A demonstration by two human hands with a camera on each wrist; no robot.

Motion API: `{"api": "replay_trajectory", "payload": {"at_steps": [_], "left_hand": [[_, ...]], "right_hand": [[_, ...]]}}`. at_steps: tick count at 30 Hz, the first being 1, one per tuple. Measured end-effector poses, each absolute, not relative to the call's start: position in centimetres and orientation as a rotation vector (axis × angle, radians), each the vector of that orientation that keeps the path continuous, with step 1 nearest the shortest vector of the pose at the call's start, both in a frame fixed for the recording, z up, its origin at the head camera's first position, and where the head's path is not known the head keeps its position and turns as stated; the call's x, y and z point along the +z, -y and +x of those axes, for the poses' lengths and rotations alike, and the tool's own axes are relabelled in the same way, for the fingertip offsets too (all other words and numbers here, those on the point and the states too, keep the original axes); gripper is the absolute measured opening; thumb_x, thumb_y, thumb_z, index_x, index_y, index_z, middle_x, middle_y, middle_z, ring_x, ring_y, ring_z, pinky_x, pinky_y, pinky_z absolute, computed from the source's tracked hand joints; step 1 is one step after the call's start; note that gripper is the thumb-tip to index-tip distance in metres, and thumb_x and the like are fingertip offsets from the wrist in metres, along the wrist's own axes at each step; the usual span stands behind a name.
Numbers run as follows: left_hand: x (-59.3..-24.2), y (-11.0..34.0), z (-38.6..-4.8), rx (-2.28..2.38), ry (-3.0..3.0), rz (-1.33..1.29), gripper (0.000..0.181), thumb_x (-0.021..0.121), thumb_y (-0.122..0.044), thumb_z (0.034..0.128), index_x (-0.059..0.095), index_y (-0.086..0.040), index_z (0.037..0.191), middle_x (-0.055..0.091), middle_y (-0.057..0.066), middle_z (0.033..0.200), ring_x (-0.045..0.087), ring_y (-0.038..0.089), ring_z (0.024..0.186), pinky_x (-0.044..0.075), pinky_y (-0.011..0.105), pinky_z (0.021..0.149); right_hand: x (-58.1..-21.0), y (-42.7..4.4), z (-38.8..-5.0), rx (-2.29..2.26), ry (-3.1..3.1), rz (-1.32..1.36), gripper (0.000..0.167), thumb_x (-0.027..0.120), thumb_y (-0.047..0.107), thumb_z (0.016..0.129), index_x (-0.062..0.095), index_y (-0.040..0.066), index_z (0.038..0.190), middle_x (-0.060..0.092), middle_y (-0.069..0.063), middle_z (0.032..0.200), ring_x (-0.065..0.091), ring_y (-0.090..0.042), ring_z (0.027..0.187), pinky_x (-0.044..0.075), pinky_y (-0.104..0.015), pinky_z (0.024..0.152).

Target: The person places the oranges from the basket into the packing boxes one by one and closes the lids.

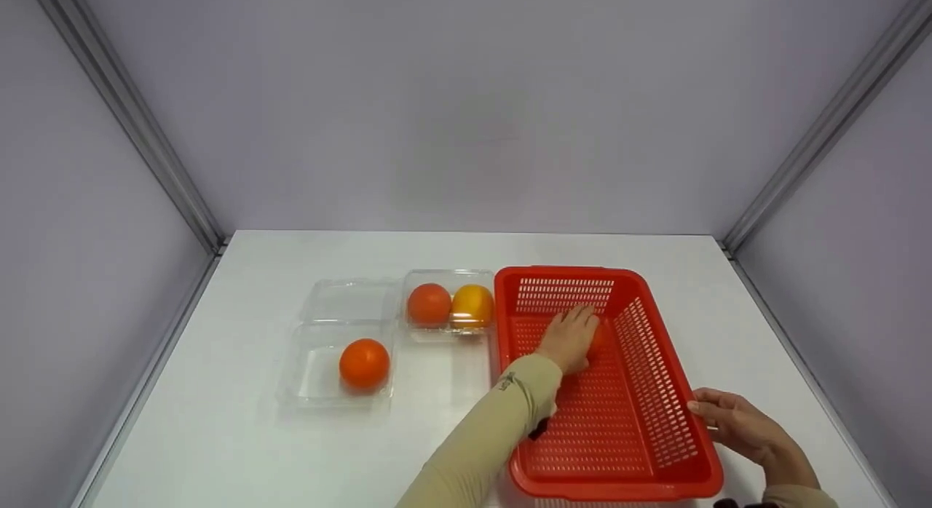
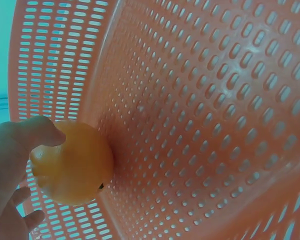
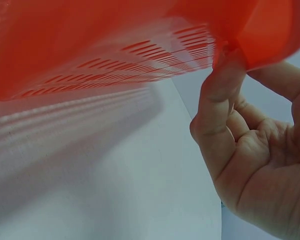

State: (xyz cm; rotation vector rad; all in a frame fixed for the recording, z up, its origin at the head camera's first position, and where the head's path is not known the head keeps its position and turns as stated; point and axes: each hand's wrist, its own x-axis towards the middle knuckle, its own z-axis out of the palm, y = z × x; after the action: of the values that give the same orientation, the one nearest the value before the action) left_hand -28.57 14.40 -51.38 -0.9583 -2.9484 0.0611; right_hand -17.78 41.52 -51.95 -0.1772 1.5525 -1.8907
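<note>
Inside the red plastic basket (image 1: pixel 582 421), my left hand (image 1: pixel 570 338) holds a round orange fruit (image 2: pixel 72 162), probably an orange. In the left wrist view the thumb lies over its top, with fingers curled beside and partly behind it. The fruit is against the basket's far end and mostly covered by the hand in the head view. My right hand (image 1: pixel 743 424) pinches the basket's right rim between thumb and fingers. From below, the right wrist view shows these fingers (image 3: pixel 217 110) at the rim.
Left of the basket, a clear box (image 1: pixel 419 275) contains a reddish-orange fruit (image 1: pixel 429 305) and a yellow one (image 1: pixel 472 306). Farther left lies an opened clear clamshell (image 1: pixel 313 370), an orange (image 1: pixel 364 364) in its near half. Walls enclose the white table (image 1: pixel 211 450) at the back and sides.
</note>
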Motion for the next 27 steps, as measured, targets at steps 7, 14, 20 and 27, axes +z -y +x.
{"api": "replay_trajectory", "payload": {"at_steps": [7, 14, 20, 27], "left_hand": [[-52.3, -14.2, -28.6, -0.092, 2.976, -0.958, 0.065, 0.074, -0.033, 0.0751, 0.04, -0.015, 0.128, 0.039, 0.001, 0.13, 0.039, 0.014, 0.123, 0.037, 0.027, 0.099], [-52.4, -13.8, -28.5, 0.005, 3.024, -0.985, 0.066, 0.069, -0.033, 0.0793, 0.038, -0.02, 0.135, 0.036, -0.001, 0.138, 0.033, 0.015, 0.129, 0.034, 0.03, 0.102], [-52.6, -13.6, -28.6, -0.009, 3.056, -0.962, 0.062, 0.068, -0.03, 0.08, 0.04, -0.023, 0.135, 0.042, 0.0, 0.131, 0.04, 0.015, 0.122, 0.038, 0.028, 0.098], [-52.6, -13.2, -28.5, -0.081, 3.097, -0.919, 0.065, 0.072, -0.021, 0.0762, 0.041, -0.021, 0.133, 0.046, 0.003, 0.125, 0.045, 0.017, 0.115, 0.044, 0.028, 0.091]], "right_hand": [[-52.0, -41.5, -17.7, -1.898, -1.541, -0.167, 0.026, 0.031, 0.005, 0.098, 0.054, 0.006, 0.111, 0.062, -0.005, 0.106, 0.061, -0.022, 0.1, 0.048, -0.04, 0.087], [-51.9, -41.4, -17.7, -1.894, -1.547, -0.162, 0.027, 0.032, 0.005, 0.098, 0.055, 0.006, 0.113, 0.062, -0.005, 0.107, 0.061, -0.022, 0.099, 0.048, -0.04, 0.087], [-51.8, -41.3, -17.7, -1.892, -1.549, -0.157, 0.026, 0.032, 0.006, 0.098, 0.054, 0.006, 0.114, 0.062, -0.005, 0.107, 0.061, -0.022, 0.099, 0.048, -0.04, 0.087], [-51.9, -41.4, -17.8, -1.893, -1.565, -0.14, 0.026, 0.033, 0.007, 0.098, 0.054, 0.007, 0.113, 0.062, -0.006, 0.107, 0.061, -0.022, 0.099, 0.049, -0.039, 0.086]]}}
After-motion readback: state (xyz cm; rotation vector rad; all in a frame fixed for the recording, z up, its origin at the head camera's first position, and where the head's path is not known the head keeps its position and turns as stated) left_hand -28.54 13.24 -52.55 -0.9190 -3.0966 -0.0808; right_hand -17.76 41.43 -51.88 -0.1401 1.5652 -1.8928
